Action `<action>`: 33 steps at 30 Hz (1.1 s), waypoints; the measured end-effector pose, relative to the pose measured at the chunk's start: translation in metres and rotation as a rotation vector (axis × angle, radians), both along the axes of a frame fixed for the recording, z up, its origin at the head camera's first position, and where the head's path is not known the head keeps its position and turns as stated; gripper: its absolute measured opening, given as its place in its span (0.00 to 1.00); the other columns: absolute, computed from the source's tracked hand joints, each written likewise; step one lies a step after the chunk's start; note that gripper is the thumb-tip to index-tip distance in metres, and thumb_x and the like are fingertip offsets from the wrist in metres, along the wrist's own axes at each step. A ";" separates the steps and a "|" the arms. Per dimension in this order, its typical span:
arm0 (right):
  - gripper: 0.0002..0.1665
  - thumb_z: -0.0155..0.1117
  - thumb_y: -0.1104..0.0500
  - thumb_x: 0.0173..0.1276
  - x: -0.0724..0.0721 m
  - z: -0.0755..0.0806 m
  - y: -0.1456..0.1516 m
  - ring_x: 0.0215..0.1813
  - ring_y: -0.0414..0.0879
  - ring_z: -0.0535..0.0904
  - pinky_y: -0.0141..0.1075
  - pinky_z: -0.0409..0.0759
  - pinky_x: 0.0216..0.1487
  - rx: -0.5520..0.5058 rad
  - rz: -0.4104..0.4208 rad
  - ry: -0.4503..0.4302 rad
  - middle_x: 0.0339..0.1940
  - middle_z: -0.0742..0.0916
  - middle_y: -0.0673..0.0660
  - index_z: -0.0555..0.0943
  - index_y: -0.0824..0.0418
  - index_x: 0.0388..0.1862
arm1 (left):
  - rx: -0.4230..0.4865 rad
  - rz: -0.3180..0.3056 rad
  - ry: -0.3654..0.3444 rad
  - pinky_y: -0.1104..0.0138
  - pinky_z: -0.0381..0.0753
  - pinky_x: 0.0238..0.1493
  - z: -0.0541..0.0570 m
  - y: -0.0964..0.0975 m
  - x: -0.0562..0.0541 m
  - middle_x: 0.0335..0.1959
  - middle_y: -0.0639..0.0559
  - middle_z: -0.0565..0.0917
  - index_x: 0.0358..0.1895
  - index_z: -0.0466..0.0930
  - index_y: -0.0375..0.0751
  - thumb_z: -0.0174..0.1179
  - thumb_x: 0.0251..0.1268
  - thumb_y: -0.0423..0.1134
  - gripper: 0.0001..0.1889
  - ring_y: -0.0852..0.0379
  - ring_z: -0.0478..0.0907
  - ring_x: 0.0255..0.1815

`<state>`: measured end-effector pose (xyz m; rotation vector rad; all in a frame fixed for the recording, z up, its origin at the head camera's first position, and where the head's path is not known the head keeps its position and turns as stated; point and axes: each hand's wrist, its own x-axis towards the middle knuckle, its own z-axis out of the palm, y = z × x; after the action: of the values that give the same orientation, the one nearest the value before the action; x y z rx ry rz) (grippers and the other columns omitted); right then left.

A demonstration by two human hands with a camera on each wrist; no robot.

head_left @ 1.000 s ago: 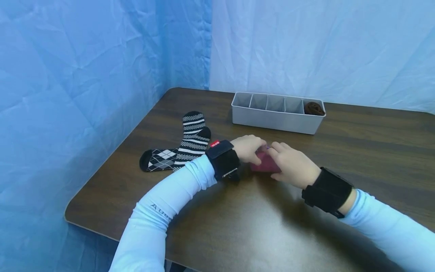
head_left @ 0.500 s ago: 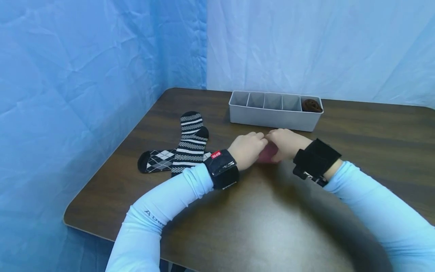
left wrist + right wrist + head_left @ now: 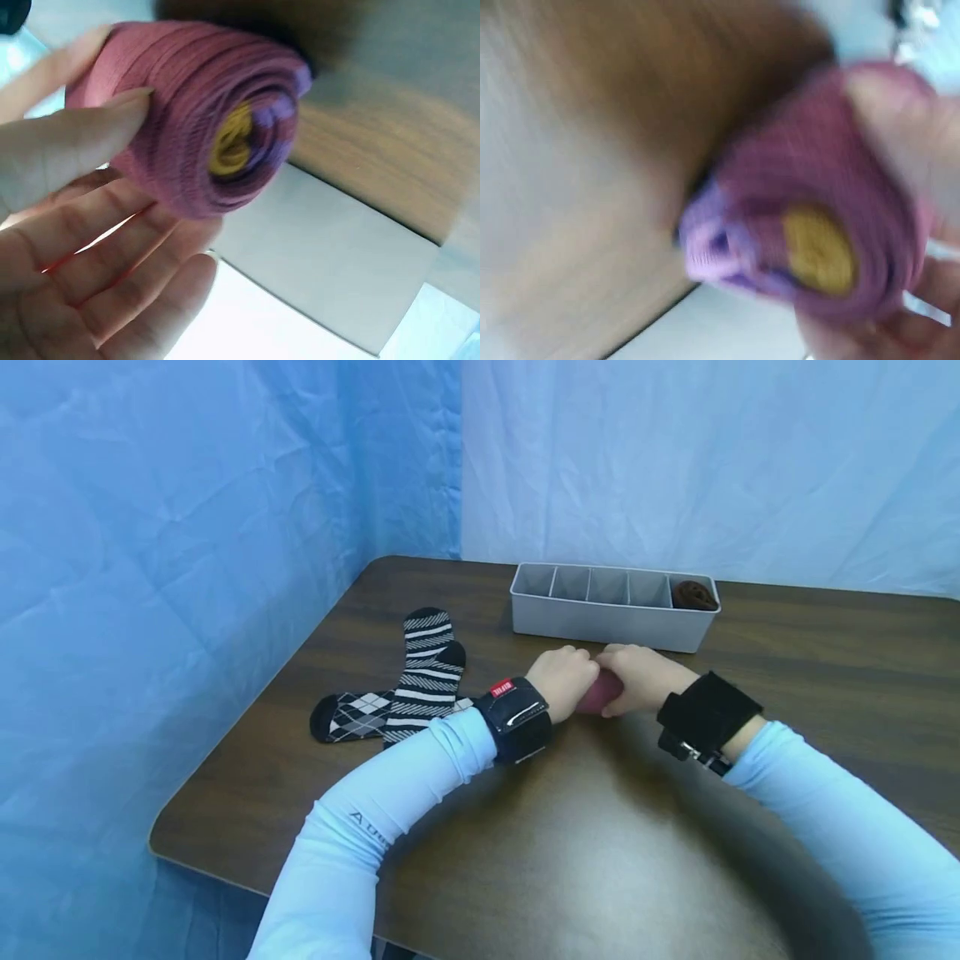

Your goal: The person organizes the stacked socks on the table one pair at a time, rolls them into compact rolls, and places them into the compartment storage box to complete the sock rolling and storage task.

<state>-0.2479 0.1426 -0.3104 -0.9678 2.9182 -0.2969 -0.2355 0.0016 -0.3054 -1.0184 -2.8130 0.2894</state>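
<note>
Both hands hold a rolled-up maroon sock (image 3: pixel 601 693) just in front of the grey organizer box. In the left wrist view, the left hand (image 3: pixel 564 681) has its thumb across the side of the rolled sock (image 3: pixel 191 112), with fingers round and under it. Yellow and purple knit shows in the spiral end of the roll. From the other side, the right hand (image 3: pixel 647 678) grips it; the right wrist view is blurred, but its thumb lies along the rolled sock (image 3: pixel 810 172) and its fingers are beneath.
The grey organizer box (image 3: pixel 607 620) has several compartments, with a rolled brown sock (image 3: pixel 692 596) in the rightmost one. Left of the hands, a black-and-white striped sock (image 3: pixel 426 672) lies across an argyle sock (image 3: pixel 360 716) on the dark wooden table (image 3: pixel 570 852). Blue sheets hang behind.
The hands have drawn closer together and moved a little away from the body with the maroon sock, which looked flatter and wider a second ago. The striped and argyle socks stayed put.
</note>
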 end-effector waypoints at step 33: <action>0.33 0.71 0.58 0.40 -0.009 -0.002 0.001 0.37 0.53 0.74 0.44 0.75 0.40 0.035 -0.099 0.078 0.36 0.79 0.63 0.73 0.69 0.46 | 0.098 0.009 -0.222 0.68 0.72 0.45 0.000 -0.006 -0.040 0.42 0.52 0.77 0.48 0.72 0.44 0.61 0.48 0.43 0.21 0.58 0.73 0.43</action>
<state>-0.2567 0.1438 -0.3124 -0.8507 3.0369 -0.2163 -0.2760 -0.0043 -0.3050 -1.0784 -2.9928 0.0400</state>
